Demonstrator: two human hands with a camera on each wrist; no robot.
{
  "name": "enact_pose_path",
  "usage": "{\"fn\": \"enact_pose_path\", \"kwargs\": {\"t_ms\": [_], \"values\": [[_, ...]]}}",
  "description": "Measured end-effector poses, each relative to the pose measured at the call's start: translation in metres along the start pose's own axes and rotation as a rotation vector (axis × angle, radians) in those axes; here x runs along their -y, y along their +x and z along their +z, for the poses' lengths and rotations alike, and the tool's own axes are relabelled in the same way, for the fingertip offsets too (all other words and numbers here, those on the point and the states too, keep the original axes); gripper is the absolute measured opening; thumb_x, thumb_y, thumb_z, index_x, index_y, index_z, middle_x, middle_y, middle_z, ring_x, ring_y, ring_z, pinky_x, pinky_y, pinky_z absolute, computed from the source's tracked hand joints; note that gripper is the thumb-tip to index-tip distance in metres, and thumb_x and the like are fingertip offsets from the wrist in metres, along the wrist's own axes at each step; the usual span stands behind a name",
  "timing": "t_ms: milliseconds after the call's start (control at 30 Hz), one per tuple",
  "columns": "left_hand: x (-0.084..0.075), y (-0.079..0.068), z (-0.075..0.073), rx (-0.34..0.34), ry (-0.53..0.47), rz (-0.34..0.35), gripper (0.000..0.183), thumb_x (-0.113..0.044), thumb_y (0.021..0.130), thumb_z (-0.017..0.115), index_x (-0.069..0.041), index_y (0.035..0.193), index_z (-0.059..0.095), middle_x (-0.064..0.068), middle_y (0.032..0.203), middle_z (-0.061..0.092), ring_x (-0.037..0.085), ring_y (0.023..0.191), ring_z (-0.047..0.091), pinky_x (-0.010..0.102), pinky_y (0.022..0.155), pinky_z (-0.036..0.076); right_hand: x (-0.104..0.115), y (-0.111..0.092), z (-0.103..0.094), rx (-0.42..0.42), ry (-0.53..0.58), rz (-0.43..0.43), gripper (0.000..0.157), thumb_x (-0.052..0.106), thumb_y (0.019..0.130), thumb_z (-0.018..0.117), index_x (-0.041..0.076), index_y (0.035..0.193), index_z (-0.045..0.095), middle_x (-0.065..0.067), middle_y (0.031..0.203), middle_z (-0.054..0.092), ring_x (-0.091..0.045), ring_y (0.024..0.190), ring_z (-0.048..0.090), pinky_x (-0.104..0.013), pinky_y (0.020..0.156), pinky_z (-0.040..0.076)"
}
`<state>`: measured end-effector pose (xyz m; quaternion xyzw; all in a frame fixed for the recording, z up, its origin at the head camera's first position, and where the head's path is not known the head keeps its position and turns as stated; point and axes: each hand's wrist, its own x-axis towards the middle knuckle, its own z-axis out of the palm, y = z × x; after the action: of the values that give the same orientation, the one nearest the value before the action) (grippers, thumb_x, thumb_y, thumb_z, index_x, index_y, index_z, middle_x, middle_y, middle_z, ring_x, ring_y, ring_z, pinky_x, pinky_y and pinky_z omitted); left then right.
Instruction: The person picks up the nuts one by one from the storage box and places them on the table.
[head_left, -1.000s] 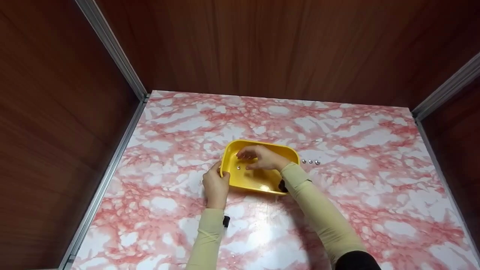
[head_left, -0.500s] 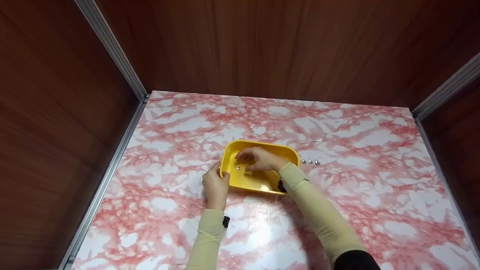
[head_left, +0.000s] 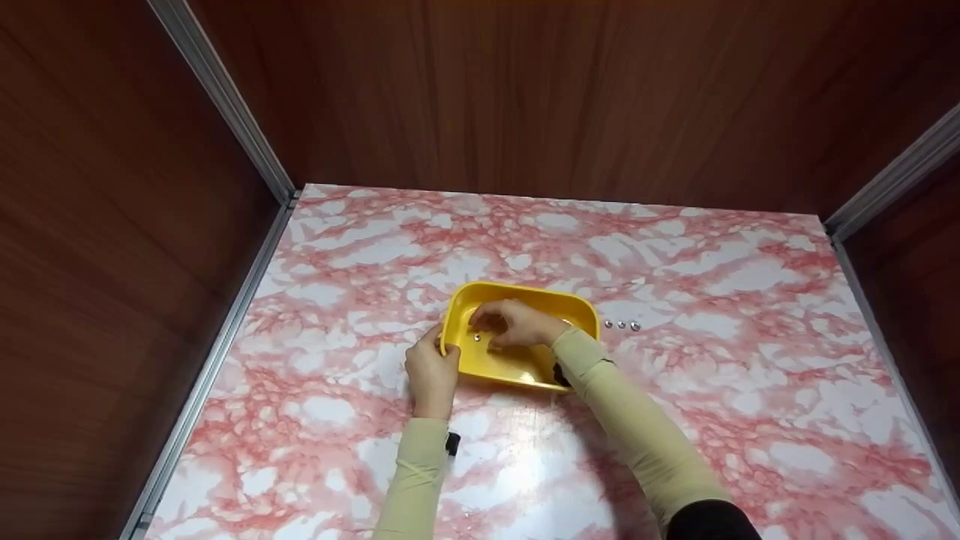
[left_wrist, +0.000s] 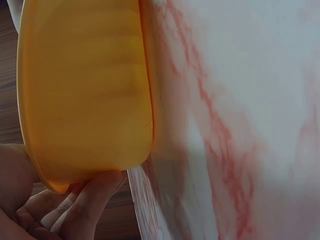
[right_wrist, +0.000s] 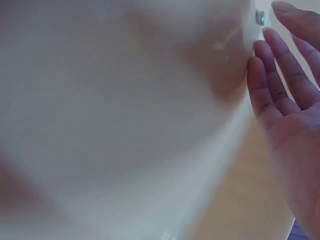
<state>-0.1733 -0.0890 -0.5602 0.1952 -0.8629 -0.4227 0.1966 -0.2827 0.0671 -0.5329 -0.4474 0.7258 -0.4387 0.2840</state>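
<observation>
My left hand [head_left: 433, 375] grips the left end of a yellow plastic tray [head_left: 510, 373], thumb over the rim and fingers against the outside. In the left wrist view those fingers [left_wrist: 90, 205] press under the tray's corner. Inside the tray hovers my right hand [head_left: 517, 322], fingers bent and thumb apart from them. A small silver nut [head_left: 477, 337] lies on the tray floor by its fingertips. The right wrist view shows the same nut [right_wrist: 260, 18] near the thumb and fingertips, with a gap to the thumb. Nothing is visibly held by that hand.
Right of the tray, three small silver nuts [head_left: 622, 325] sit in a row on the red-and-white marbled table [head_left: 750, 360]. Dark wood panels [head_left: 525, 97] with metal edge profiles [head_left: 225, 90] enclose the table at the back and sides.
My right hand has shifted slightly down and left inside the tray, its fingers a little more bent. The left hand, tray and nuts keep their places.
</observation>
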Motion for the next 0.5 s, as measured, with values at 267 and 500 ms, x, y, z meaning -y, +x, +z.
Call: {"fn": "enact_pose_path", "kwargs": {"t_ms": [267,500], "values": [[-0.001,0.001,0.0,0.001,0.003,-0.001,0.036,-0.004,0.067,0.065,-0.013,0.102,0.067,0.005,0.073,0.064,0.021,0.061,0.057,0.035,0.054,0.046,-0.017,0.002,0.003,-0.013,-0.09,0.027,0.039,-0.01,0.072,0.064,-0.007,0.109,0.053,-0.02,0.107,0.056,-0.033,0.097,0.052,-0.044,0.084,0.04],[-0.001,0.001,0.0,-0.002,0.0,0.019,0.038,-0.003,0.067,0.065,-0.01,0.104,0.066,0.006,0.07,0.064,0.021,0.059,0.057,0.036,0.053,0.046,-0.034,0.007,0.004,-0.018,-0.091,0.035,0.04,-0.008,0.071,0.065,-0.004,0.109,0.055,-0.016,0.105,0.058,-0.028,0.095,0.053,-0.039,0.082,0.042]]}}
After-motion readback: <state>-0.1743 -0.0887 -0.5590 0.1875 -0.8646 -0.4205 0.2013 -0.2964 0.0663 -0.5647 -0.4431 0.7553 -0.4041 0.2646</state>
